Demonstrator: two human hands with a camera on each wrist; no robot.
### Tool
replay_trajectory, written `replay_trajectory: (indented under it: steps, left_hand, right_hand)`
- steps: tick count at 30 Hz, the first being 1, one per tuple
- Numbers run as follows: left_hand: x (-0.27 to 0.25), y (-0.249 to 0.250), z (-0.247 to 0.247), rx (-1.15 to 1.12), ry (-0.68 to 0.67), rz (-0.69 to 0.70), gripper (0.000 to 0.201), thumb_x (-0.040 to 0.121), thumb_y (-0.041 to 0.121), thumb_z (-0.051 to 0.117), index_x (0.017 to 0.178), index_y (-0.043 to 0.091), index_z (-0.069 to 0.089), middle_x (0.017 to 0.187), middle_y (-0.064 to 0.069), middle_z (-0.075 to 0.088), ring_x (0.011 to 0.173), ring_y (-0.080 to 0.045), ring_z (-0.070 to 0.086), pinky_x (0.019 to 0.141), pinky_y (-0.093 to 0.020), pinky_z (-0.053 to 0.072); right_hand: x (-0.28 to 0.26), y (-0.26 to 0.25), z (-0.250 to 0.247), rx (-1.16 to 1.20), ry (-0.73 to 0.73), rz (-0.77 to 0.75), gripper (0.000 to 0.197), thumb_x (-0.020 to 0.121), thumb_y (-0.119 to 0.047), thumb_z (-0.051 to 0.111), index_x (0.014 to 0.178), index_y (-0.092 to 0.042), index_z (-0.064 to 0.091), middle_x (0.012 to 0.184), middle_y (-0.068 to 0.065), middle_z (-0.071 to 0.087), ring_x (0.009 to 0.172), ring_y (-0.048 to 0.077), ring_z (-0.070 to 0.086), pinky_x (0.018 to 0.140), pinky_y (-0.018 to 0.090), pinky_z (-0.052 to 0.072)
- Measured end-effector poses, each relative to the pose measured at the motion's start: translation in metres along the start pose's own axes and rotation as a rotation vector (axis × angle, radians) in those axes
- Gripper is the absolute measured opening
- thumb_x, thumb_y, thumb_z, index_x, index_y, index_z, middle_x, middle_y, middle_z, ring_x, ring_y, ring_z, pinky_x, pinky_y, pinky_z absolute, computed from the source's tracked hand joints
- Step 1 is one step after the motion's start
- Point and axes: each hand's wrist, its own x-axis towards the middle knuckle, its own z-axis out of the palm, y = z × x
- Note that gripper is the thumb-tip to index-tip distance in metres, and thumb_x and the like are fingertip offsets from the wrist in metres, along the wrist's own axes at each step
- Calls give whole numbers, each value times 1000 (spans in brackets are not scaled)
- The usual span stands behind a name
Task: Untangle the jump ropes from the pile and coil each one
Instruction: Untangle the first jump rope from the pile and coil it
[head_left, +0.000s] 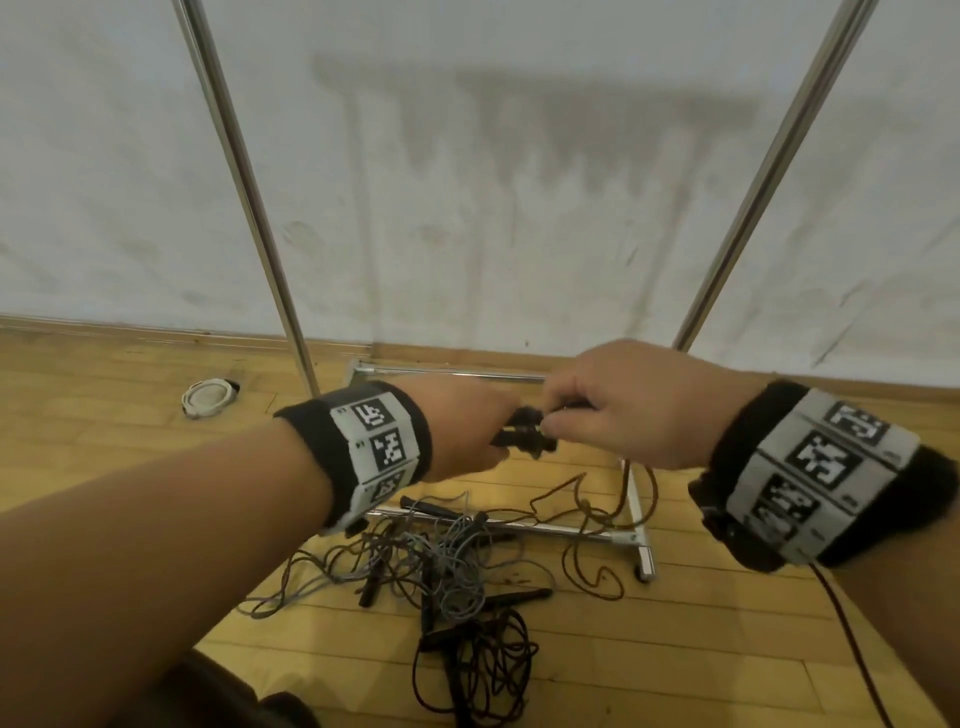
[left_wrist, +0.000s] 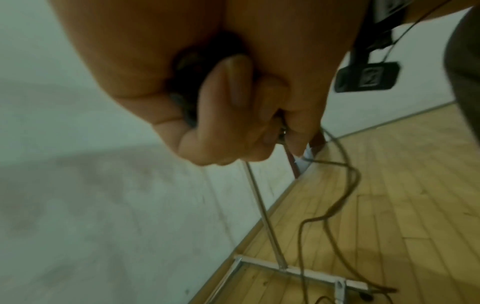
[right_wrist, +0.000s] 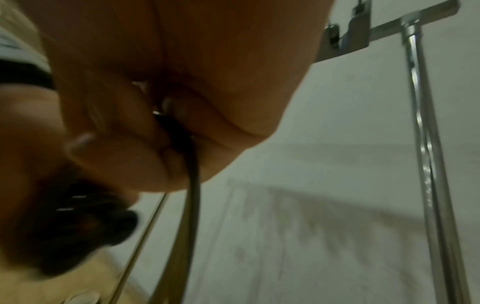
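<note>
Jump ropes (head_left: 447, 566) lie tangled on the wooden floor (head_left: 701, 649) well below my hands, thin cords looping every way among stiff black handles. I hold my left hand (head_left: 457, 431) curled round a pair of black handles (head_left: 519, 436) that lie crosswise between the hands. My right hand (head_left: 618, 405) pinches the brown cord (head_left: 641, 493) where it leaves them; that cord hangs straight down to the floor. Both hands touch the handles, so I judge the right should draw cord up for coiling.
</note>
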Motion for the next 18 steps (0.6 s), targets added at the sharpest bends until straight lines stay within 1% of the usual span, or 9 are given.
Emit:
replay_trajectory:
  steps: [3, 5, 8, 11, 13, 15, 16, 17, 18]
  left_hand:
    - [-9, 14, -5, -22, 66, 205, 17, 104, 43, 58, 113, 36, 45, 73, 12, 51, 59, -2, 48, 51, -21, 32]
    - [-17, 16, -13, -99, 118, 251, 19, 102, 44, 60, 111, 34, 47, 72, 11, 54, 58, -2, 51, 51, -18, 33]
    - [-26, 14, -25, -306, 217, 240, 15, 97, 41, 64, 95, 40, 49, 72, 10, 59, 64, -5, 60, 51, -15, 41]
    - [-26, 7, -33, -464, 396, 122, 20, 94, 41, 63, 83, 38, 47, 67, 7, 58, 64, 7, 58, 53, -9, 41]
    - [-19, -3, -36, -476, 518, 6, 25, 94, 39, 62, 78, 34, 44, 66, 8, 54, 59, 4, 56, 49, -13, 38]
    - [-12, -17, -37, -408, 493, -122, 25, 97, 37, 62, 80, 31, 45, 72, 9, 54, 59, -3, 51, 48, -18, 29]
    - [-9, -22, -34, -356, 439, -180, 21, 99, 36, 61, 85, 28, 48, 76, 8, 54, 63, -4, 50, 51, -22, 30]
    - [-6, -26, -31, -287, 371, -225, 18, 100, 37, 61, 91, 26, 50, 79, 7, 54, 66, -6, 50, 53, -25, 31]
    - [-4, -27, -28, -201, 300, -250, 15, 100, 37, 60, 97, 25, 52, 80, 7, 54, 67, -8, 51, 53, -26, 32]
  right_hand:
    - [-2, 15, -11, 312, 76, -3, 12, 93, -38, 69, 89, -28, 74, 80, -7, 71, 75, 6, 64, 72, 24, 51]
    - [-1, 24, -8, 622, 119, 5, 12, 91, -28, 73, 88, -16, 73, 75, -1, 69, 66, 10, 61, 64, 21, 51]
    - [6, 30, 9, 1175, 200, 66, 31, 81, -34, 69, 85, -4, 61, 72, 13, 50, 61, 18, 47, 58, 26, 44]
    - [15, 25, 32, 1442, 224, 187, 34, 99, -37, 56, 90, -4, 59, 69, 11, 39, 60, 22, 36, 61, 33, 47]
    - [17, 19, 46, 1440, 183, 261, 41, 106, -42, 46, 91, -6, 60, 63, 3, 34, 55, 20, 31, 57, 36, 46]
    - [18, 11, 55, 1297, 131, 296, 46, 108, -45, 41, 94, -6, 59, 65, 2, 38, 52, 20, 35, 52, 36, 44]
    - [17, 5, 57, 1079, 95, 286, 45, 108, -46, 40, 95, -7, 59, 68, 2, 45, 54, 21, 41, 53, 37, 45]
    - [15, -1, 57, 749, 49, 254, 41, 108, -45, 39, 98, -11, 59, 74, 0, 53, 59, 20, 49, 58, 37, 50]
    - [13, -5, 55, 403, -7, 197, 34, 107, -45, 40, 101, -18, 59, 82, -2, 61, 69, 19, 57, 68, 40, 55]
